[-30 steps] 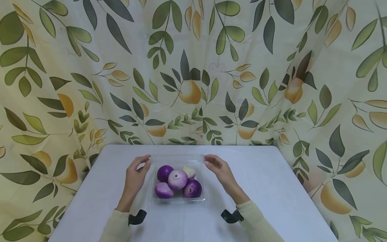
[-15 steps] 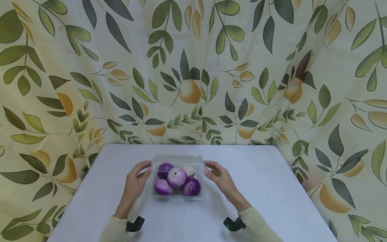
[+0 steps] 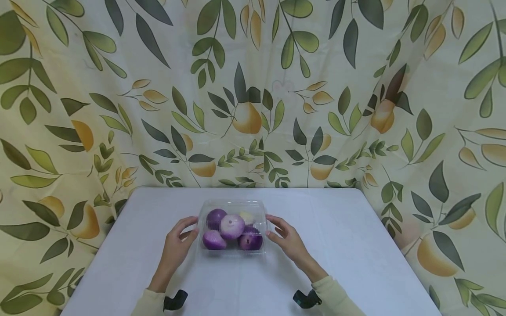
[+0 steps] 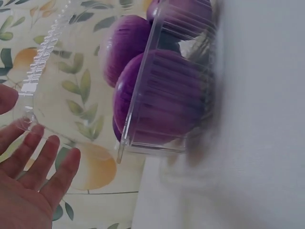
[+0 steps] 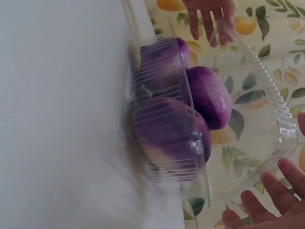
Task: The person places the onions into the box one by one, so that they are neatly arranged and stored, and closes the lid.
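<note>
A clear plastic clamshell container (image 3: 233,253) stands on the white table, holding several purple onions (image 3: 232,226) and a pale whitish one (image 3: 247,218) at the back right. Its hinged lid (image 4: 35,71) is tilted over the onions, its front edge apart from the base rim. At the left front corner of the lid, my left hand (image 3: 179,239) pinches the edge between thumb and index finger, other fingers spread. My right hand (image 3: 290,241) pinches the opposite corner the same way, with its fingertips (image 5: 286,164) on the lid's edge.
The white-covered table (image 3: 336,228) extends around the container on all sides. Behind it hangs a curtain (image 3: 253,109) printed with leaves and fruit. A dark camera mount (image 3: 175,300) sits at the left wrist, another mount (image 3: 306,299) at the right.
Both hands have come toward me and lower, bringing the lid from standing up at the back to leaning over the onions. The container base stays at about the same place.
</note>
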`<state>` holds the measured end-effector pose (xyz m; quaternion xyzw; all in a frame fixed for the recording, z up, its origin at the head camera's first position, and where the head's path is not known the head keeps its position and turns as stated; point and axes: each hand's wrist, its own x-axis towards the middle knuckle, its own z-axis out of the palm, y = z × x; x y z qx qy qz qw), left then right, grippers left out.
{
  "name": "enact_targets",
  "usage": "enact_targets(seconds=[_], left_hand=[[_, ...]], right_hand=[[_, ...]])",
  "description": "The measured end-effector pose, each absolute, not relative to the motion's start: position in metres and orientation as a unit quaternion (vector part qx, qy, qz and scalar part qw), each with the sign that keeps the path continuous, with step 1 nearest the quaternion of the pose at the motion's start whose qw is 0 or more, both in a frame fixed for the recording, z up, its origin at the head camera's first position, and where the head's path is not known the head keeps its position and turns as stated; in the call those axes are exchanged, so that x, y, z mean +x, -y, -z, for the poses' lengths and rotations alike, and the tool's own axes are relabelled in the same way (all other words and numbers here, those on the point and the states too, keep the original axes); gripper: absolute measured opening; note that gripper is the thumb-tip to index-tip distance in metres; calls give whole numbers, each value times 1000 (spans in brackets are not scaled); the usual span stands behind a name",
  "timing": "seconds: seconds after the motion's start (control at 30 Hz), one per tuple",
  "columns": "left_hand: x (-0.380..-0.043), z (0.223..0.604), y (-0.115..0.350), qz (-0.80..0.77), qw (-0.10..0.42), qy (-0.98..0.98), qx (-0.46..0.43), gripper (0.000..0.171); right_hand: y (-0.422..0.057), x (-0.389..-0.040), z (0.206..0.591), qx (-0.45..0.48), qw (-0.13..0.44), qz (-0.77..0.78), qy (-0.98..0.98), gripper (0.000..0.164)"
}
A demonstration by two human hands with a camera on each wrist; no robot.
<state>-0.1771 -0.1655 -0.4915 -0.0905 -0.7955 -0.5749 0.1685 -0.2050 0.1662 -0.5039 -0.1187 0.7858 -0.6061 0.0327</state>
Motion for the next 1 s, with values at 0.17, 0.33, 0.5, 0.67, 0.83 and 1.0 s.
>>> enact_targets(seconds=[0.17, 0.33, 0.5, 0.67, 0.83, 1.0], left_hand=[[-181, 514, 171, 576, 168, 795, -89, 32], [-179, 522, 173, 577, 161, 797, -81, 31], [-176, 527, 172, 562, 156, 810, -67, 32], [-173, 532, 170, 554, 147, 818, -48, 33], [-172, 536, 170, 560, 145, 815, -37, 34], [-172, 539, 170, 567, 116, 816, -7, 36]], right_hand=[[-166, -204, 510, -107, 39, 609, -785, 49], [-166, -204, 517, -105, 36, 605, -788, 49], [-166, -201, 523, -98, 37, 604, -790, 49], [-165, -198, 528, -95, 31, 600, -794, 49], [-163, -195, 531, -72, 33, 616, -784, 47], [-161, -192, 535, -49, 43, 638, -767, 46]])
